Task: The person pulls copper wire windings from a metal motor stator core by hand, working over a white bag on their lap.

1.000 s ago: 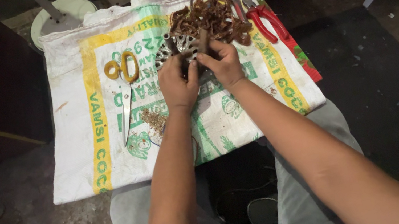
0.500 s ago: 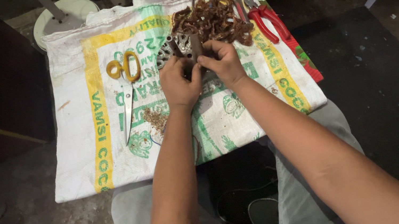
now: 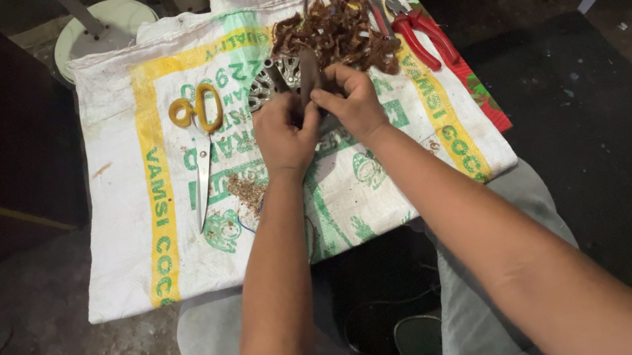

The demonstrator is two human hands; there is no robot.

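Dim concrete floor lies around your knees, a white printed sack point(image 3: 175, 252) spread across them. Both forearms reach forward, your left hand point(image 3: 283, 133) and right hand point(image 3: 354, 101) meeting, fingers pinched on a dark metal piece point(image 3: 308, 76) — a slip could nick you. Just beyond sits the brown wire heap point(image 3: 339, 32); scissors point(image 3: 200, 150) left — pliers point(image 3: 420, 32) right.

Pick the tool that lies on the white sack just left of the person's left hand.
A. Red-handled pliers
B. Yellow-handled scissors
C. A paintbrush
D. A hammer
B: the yellow-handled scissors lie flat on the sack to the left of the left hand, while the red-handled pliers sit on the far right, beyond the right hand.
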